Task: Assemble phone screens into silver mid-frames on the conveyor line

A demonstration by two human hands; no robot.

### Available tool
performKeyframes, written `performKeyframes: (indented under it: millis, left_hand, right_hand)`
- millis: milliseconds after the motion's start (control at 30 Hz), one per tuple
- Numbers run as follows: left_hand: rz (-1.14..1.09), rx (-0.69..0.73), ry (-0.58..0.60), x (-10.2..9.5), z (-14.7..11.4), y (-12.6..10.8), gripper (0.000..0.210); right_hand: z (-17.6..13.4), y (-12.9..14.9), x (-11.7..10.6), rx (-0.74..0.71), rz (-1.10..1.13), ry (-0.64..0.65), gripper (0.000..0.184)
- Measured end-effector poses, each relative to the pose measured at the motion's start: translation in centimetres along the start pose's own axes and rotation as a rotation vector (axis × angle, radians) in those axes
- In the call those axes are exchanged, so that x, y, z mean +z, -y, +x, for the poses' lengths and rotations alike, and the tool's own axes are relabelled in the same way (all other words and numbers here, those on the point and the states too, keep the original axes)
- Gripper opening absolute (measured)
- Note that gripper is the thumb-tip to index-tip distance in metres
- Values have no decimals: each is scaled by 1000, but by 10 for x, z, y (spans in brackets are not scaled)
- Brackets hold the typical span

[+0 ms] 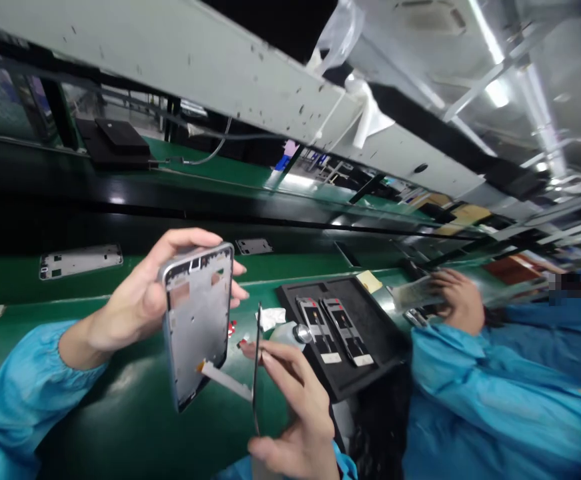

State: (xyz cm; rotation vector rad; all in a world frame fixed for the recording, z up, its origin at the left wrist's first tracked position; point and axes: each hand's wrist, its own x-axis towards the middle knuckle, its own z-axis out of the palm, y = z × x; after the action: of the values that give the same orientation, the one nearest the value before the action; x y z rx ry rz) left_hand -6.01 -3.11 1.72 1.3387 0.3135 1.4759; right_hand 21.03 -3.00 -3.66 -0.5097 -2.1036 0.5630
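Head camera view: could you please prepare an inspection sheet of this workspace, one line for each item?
Surface: green bench, partly glossy; black tray on it, bearing two phone-like parts.
Job's things: silvery phone-shaped frame, tilted; thin dark panel, seen nearly edge-on; white strip running between them.
Clutter: crumpled white tissue, bottle with metal cap, small red bits, yellow note at the tray's far edge.
Hands: left hand grips the frame; right hand holds the panel.
Cables: thin grey cable near the dark box, farther back.
Surroundings: co-worker's hand and blue sleeve at picture right; ceiling lights above.
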Motion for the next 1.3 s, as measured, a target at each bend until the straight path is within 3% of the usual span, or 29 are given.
performKeyframes:
  millis: [267,567,700,867,1100,1300]
  left_hand:
    - [61,-13,-138,-8,17,1,50]
    - [152,-39,-213,-8,27,11,50]
    - [143,-21,-286,-13,29,10,55]
    - [158,-19,-294,-12,29,14,52]
    - [293,-29,-236,-9,24,29,42]
    - [346,-40,-315,-10,25,36,38]
  right_hand:
    - [9,-8,4,33,55,-3,69]
    - [15,-16,39,227,235,-105,74]
    - [9,-18,29,221,227,-39,73]
    - [15,-11,21,159,165,36,72]
    - [24,-20,57,306,265,-131,79]
    - [31,-33,77,348,298,-163,86]
